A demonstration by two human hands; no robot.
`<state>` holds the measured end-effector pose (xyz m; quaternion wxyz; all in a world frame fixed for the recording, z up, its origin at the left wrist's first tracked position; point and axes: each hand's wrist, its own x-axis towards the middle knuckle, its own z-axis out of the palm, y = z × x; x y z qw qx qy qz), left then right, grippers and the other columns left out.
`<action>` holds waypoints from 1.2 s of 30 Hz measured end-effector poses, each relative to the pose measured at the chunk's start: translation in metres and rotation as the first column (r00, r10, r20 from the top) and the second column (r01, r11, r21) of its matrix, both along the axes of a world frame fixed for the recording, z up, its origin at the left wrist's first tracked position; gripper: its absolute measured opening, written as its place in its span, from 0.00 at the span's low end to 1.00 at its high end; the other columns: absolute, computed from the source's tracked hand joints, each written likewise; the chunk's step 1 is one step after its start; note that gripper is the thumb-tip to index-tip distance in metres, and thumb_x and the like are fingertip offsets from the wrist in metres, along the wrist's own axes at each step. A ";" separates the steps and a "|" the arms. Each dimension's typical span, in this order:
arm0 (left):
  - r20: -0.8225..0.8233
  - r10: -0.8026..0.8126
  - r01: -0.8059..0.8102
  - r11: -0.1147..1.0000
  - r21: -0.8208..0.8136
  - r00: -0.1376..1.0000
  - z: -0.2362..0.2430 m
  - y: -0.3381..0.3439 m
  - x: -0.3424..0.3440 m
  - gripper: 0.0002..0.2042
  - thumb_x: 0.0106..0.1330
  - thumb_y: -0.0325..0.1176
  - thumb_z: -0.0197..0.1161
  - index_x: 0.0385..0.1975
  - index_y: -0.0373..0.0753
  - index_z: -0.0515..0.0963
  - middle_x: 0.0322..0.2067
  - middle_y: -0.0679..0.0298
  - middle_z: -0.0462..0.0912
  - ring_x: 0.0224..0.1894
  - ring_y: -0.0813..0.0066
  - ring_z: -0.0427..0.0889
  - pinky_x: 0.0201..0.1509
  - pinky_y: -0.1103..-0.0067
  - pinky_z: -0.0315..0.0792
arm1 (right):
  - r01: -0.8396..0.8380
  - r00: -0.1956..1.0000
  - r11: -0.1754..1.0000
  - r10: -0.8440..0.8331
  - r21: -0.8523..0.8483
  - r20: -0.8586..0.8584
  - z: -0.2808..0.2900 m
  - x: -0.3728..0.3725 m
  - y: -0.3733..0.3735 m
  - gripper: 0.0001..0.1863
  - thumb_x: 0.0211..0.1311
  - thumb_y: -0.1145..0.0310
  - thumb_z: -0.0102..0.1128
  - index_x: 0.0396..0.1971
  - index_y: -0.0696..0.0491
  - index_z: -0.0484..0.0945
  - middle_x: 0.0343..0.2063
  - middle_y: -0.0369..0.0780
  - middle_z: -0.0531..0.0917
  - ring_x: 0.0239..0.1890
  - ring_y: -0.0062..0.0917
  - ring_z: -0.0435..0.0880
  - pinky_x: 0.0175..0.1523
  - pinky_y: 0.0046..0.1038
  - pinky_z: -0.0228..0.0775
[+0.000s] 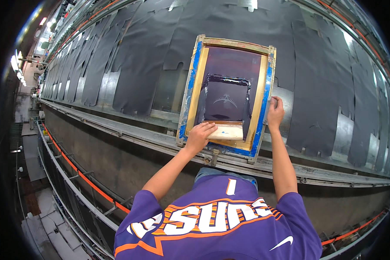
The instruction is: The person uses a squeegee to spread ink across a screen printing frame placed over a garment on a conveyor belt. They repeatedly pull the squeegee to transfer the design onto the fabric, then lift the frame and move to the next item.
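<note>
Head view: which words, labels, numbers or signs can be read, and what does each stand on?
Purple shirt: large white lettering edged in orange, a white numeral and a small white curved mark; clear, but not copied here.
Screen mesh: pale fan-shaped design; any lettering is too small to read.
Dark sheet on the right: faint pale mark, unreadable.

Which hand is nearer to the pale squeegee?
Left. The left hand has its fingers on the left end of the pale squeegee; the right hand is farther, at the right side of the screen frame.
</note>
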<state>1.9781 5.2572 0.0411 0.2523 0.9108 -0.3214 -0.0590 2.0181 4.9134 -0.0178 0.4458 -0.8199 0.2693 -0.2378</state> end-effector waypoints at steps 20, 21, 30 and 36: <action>-0.226 0.054 -0.037 0.996 0.077 0.973 0.009 -0.063 0.219 0.19 0.52 0.22 0.66 0.44 0.46 0.86 0.42 0.58 0.87 0.45 0.58 0.85 0.51 0.69 0.78 | -0.758 0.630 0.599 0.569 -0.259 -0.529 0.066 0.094 0.047 0.20 0.51 0.70 0.68 0.47 0.55 0.82 0.45 0.45 0.82 0.52 0.40 0.76 0.59 0.39 0.71; -0.083 0.042 -0.039 0.999 0.032 0.996 -0.007 -0.057 0.206 0.17 0.54 0.22 0.64 0.43 0.47 0.87 0.41 0.59 0.87 0.44 0.57 0.85 0.50 0.68 0.78 | -0.724 0.675 0.629 0.558 -0.284 -0.483 0.048 0.083 0.055 0.20 0.50 0.73 0.67 0.46 0.55 0.82 0.44 0.45 0.82 0.52 0.40 0.76 0.59 0.39 0.71; 0.013 0.008 -0.007 0.998 -0.063 1.000 -0.017 -0.017 0.107 0.19 0.53 0.18 0.60 0.43 0.46 0.86 0.42 0.64 0.87 0.47 0.64 0.84 0.51 0.69 0.78 | -0.681 0.725 0.705 0.613 -0.198 -0.313 0.053 -0.018 0.086 0.24 0.43 0.83 0.65 0.46 0.54 0.82 0.46 0.45 0.83 0.51 0.42 0.78 0.60 0.38 0.72; -0.087 0.064 -0.067 0.997 -0.040 0.994 -0.008 -0.063 0.217 0.16 0.54 0.22 0.64 0.41 0.45 0.86 0.41 0.58 0.87 0.45 0.56 0.84 0.52 0.66 0.78 | -0.602 0.798 0.736 0.547 -0.310 -0.253 0.042 0.086 0.047 0.20 0.45 0.82 0.65 0.43 0.55 0.82 0.43 0.45 0.83 0.50 0.41 0.79 0.58 0.39 0.72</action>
